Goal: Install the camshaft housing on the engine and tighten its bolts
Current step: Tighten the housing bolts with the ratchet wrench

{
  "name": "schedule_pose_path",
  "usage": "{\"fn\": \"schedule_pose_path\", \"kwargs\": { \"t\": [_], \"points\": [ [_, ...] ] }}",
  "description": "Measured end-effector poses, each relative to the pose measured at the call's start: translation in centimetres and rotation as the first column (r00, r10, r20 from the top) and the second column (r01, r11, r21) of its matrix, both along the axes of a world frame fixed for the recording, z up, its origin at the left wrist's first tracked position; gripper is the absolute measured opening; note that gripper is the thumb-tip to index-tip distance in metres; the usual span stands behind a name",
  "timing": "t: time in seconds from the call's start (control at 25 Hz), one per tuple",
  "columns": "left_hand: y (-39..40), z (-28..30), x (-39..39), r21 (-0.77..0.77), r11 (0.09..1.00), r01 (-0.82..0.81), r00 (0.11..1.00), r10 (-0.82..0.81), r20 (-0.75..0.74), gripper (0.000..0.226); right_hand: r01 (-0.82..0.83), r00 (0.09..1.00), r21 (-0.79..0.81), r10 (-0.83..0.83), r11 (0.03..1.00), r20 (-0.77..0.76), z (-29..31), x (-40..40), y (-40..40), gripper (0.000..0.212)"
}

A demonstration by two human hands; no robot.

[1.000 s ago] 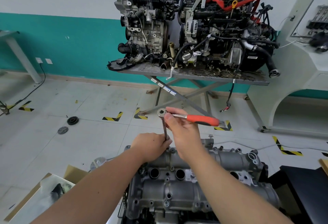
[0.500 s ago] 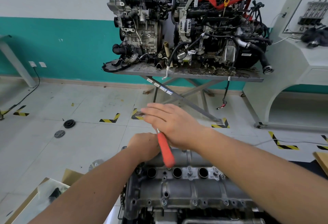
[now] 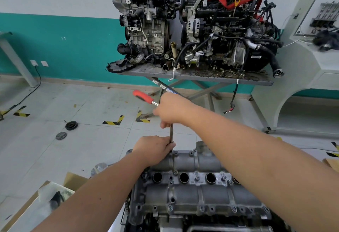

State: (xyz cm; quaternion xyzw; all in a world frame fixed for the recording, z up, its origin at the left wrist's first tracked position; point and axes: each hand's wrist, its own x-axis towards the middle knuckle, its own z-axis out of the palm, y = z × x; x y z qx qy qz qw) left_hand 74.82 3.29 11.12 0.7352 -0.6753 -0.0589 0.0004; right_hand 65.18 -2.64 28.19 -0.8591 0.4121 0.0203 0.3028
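Red-handled steel ratchet (image 3: 146, 98), gripped at its head by the right hand (image 3: 172, 111) while the left hand (image 3: 153, 149) pinches the thin extension bar (image 3: 171, 133), may tilt and slip off the grey cast-aluminium camshaft housing (image 3: 192, 182) bolt.

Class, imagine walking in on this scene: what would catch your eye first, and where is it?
Two hands at the centre work a ratchet with a red handle: the right hand holds its head, the left hand steadies the shaft over a bolt on the grey camshaft housing. Behind, two engines crowd a metal table.
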Motion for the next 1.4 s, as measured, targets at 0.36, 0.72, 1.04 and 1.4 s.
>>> {"fn": "schedule_pose_path", "kwargs": {
  "t": [0.36,0.72,1.04,1.4],
  "points": [
    [-0.2,-0.1,-0.1,-0.026,0.999,0.033,0.999,-0.033,-0.031,0.039,-0.258,0.078,0.909,-0.931,0.327,0.357,-5.4,-1.9,1.2,0.021],
    [-0.3,0.1,-0.3,-0.006,1.0,-0.01,1.0,0.01,-0.004,0.045,-0.33,0.369,0.767,-0.673,0.55,0.641,-6.2,-3.8,0.3,0.013],
    [-0.2,0.1,-0.3,0.007,1.0,0.015,1.0,-0.015,-0.004,0.047,-0.093,0.927,0.559,-0.133,0.824,0.35,-1.6,-3.0,-1.5,0.018],
    [-0.2,0.3,-0.2,-0.034,0.999,-0.005,0.998,0.003,-0.063,0.037,0.266,0.425,0.767,-0.785,0.583,0.45,-3.0,0.3,0.5,0.01]
  ]
}}
